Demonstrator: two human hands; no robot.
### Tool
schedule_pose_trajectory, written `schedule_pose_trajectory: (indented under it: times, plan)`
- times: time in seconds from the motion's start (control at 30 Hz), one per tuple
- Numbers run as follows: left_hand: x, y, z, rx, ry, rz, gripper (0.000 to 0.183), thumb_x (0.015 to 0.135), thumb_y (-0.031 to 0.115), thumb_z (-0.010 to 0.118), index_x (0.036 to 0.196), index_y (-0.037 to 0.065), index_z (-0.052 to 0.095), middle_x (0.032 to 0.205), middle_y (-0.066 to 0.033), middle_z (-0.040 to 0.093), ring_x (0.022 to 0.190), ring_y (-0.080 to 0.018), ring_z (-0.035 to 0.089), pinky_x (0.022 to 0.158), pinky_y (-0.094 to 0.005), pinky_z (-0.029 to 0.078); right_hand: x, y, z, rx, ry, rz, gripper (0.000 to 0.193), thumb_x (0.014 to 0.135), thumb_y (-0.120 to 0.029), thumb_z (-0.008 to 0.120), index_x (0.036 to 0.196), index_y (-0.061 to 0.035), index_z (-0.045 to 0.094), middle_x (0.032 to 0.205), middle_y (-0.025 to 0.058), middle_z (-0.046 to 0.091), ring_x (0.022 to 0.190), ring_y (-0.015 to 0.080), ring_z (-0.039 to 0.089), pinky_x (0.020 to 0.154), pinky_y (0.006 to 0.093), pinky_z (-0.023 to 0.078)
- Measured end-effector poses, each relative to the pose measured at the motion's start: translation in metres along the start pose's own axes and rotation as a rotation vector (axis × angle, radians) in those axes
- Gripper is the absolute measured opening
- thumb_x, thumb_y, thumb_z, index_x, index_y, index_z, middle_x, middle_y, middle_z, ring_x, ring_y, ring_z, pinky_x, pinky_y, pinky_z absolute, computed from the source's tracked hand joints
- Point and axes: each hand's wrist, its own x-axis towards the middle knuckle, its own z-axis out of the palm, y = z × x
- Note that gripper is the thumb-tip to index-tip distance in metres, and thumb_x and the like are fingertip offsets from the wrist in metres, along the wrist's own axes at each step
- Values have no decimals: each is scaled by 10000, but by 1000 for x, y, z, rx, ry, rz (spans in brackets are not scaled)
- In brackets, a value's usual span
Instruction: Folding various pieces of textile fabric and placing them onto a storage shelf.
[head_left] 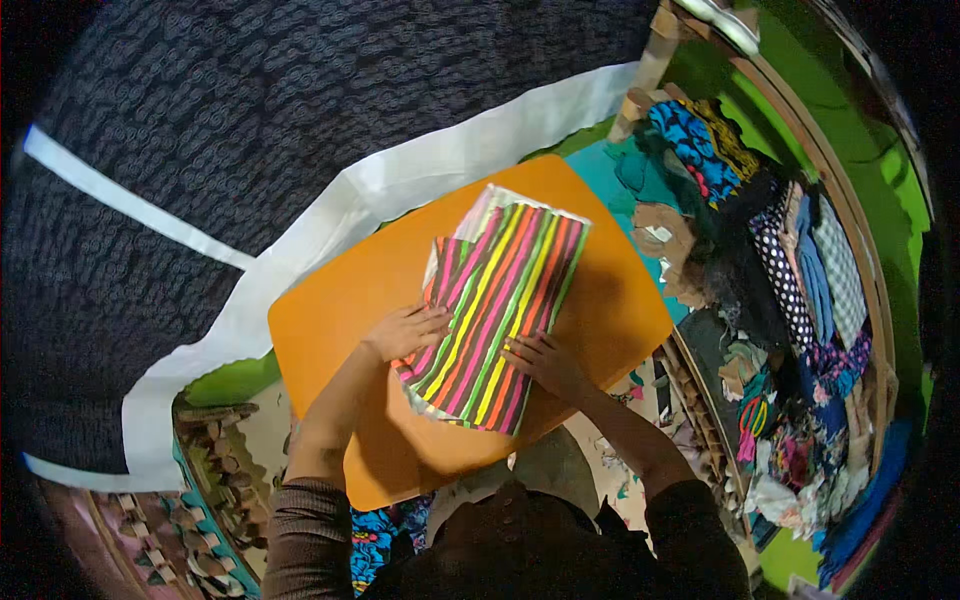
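Note:
A folded piece of striped cloth (495,310), in pink, yellow, green, orange and dark brown, lies on the orange tabletop (330,300). Its upper left corner is turned so that a pale side shows. On the cloth's left edge rests my left hand (410,332), fingers stretched out over the fabric. My right hand (542,362) lies on the lower right edge with its fingers spread flat. Both palms face down, and neither hand grips the cloth.
A dark patterned cover with a white border (420,180) stretches beyond the table at the left and back. Piled fabrics, among them a polka-dot cloth (780,265) and a blue print cloth (692,145), lie to the right. Cloth scraps (620,470) litter the floor.

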Motion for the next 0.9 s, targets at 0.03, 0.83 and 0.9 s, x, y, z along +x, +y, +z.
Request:
schedule_pose_trajectory:
  times: [0.03, 0.83, 0.9]
  plan:
    - [3, 2, 4, -10, 55, -14, 346, 798, 168, 450, 1143, 163, 453, 1331, -29, 361, 1261, -181, 295, 1019, -367, 274, -3, 6, 6, -94, 71, -42, 384, 861, -175, 447, 1243, -185, 411, 1304, 40, 378, 1181, 210, 386, 1023, 403, 248]
    - [75, 24, -34, -1432, 512, -1211, 522, 849, 114, 479, 1293, 32, 218, 1069, -310, 496, 976, -361, 541, 807, -403, 418, 36, 61, -50, 1224, 427, 1155, 465, 898, -314, 427, 1254, -19, 381, 1254, 171, 427, 1147, 284, 405, 928, 363, 335]
    - [80, 27, -19, -1073, 678, -1185, 477, 861, 96, 425, 1291, 40, 227, 1026, -296, 523, 926, -399, 545, 765, -419, 426, 26, 83, -5, 979, 391, 1203, 452, 901, -307, 409, 1241, -11, 386, 1234, 188, 435, 1133, 297, 414, 924, 371, 338]
